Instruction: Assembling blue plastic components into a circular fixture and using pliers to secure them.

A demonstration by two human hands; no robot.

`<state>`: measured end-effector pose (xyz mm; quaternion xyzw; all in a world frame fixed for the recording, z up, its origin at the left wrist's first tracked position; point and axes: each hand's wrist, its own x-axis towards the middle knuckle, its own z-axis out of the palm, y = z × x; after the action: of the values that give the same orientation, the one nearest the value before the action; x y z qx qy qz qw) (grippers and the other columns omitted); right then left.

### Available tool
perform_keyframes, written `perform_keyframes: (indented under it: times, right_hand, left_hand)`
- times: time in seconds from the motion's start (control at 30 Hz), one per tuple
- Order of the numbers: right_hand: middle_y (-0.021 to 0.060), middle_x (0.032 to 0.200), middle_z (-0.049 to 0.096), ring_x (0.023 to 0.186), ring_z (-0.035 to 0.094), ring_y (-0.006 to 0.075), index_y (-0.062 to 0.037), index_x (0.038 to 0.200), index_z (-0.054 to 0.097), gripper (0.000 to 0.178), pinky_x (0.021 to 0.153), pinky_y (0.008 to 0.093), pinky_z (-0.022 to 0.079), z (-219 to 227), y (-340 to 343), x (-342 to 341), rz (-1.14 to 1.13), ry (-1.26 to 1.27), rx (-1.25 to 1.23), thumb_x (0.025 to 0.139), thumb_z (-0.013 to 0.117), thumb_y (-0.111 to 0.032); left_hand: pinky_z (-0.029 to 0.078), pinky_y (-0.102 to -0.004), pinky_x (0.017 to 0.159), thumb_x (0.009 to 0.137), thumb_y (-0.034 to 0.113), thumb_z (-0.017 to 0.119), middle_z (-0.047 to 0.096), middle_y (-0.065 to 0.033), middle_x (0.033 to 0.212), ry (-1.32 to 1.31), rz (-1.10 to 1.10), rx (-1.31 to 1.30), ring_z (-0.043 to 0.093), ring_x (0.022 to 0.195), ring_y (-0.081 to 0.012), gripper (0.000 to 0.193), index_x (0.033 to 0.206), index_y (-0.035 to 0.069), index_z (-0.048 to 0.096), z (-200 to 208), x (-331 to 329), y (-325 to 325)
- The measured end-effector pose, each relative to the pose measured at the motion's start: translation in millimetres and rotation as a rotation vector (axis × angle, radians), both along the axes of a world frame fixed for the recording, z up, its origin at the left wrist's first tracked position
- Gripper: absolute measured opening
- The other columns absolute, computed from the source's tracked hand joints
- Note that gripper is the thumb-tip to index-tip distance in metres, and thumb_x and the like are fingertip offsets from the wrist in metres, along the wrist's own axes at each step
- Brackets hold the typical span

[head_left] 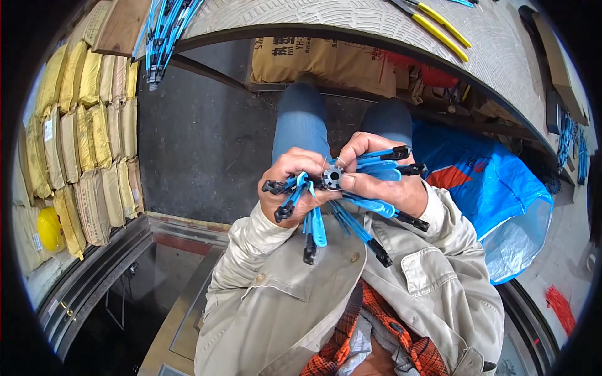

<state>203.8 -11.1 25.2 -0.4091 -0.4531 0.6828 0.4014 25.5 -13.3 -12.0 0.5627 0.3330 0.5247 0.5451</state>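
Over my lap, between both hands, is an umbrella frame with blue ribs (318, 229) tipped with black joints. The ribs fan out around a small, dark, notched round hub (332, 177) with a hole in its middle. My left hand (282, 178) is closed around the hub's left side, with some ribs sticking out past its fingers. On the other side my right hand (395, 188) pinches at the hub with thumb and forefinger, while more ribs lie across its fingers. A thin wire seems to show by the hub; its full run is hidden.
Ahead stands a table (251, 14) with a patterned top, holding pliers (442, 28) with yellow handles. A bundle of blue ribs (164, 37) overhangs its left edge. Wrapped packages (94, 138) are stacked at left. At right lie a blue plastic sack (483, 169) and red strands (560, 307).
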Motion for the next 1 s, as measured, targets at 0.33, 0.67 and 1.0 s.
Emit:
perform_keyframes:
  times: [0.33, 0.67, 1.0]
  right_hand:
    - [0.0042, 0.075, 0.062, 0.062, 0.050, 0.0076, 0.0009, 0.087, 0.065, 0.014, 0.055, 0.0185, 0.040, 4, 1, -7, -0.057, -0.005, 0.019, 0.073, 0.063, -0.002]
    - [0.0050, 0.076, 0.061, 0.063, 0.051, 0.0089, 0.0008, 0.087, 0.066, 0.013, 0.058, 0.0197, 0.041, 3, 2, -11, -0.068, -0.007, 0.061, 0.075, 0.061, 0.001]
    - [0.0098, 0.087, 0.060, 0.074, 0.056, 0.0154, 0.0016, 0.098, 0.060, 0.028, 0.065, 0.0253, 0.046, -3, 11, -2, 0.085, 0.099, 0.191, 0.073, 0.069, -0.006]
  left_hand:
    - [0.044, -0.0258, 0.063, 0.064, 0.009, 0.077, 0.060, -0.0093, 0.087, 0.009, -0.238, -0.065, 0.054, 0.072, -0.0155, 0.027, 0.080, 0.006, 0.056, 3, -17, 14]
    - [0.044, -0.0256, 0.063, 0.064, 0.007, 0.076, 0.060, -0.0101, 0.090, -0.073, -0.226, -0.188, 0.055, 0.071, -0.0148, 0.026, 0.079, 0.005, 0.056, -1, -19, 8]
    - [0.044, -0.0262, 0.064, 0.071, 0.006, 0.071, 0.061, -0.0121, 0.089, -0.254, 0.008, -0.402, 0.054, 0.070, -0.0172, 0.021, 0.088, 0.002, 0.059, 5, -9, -4]
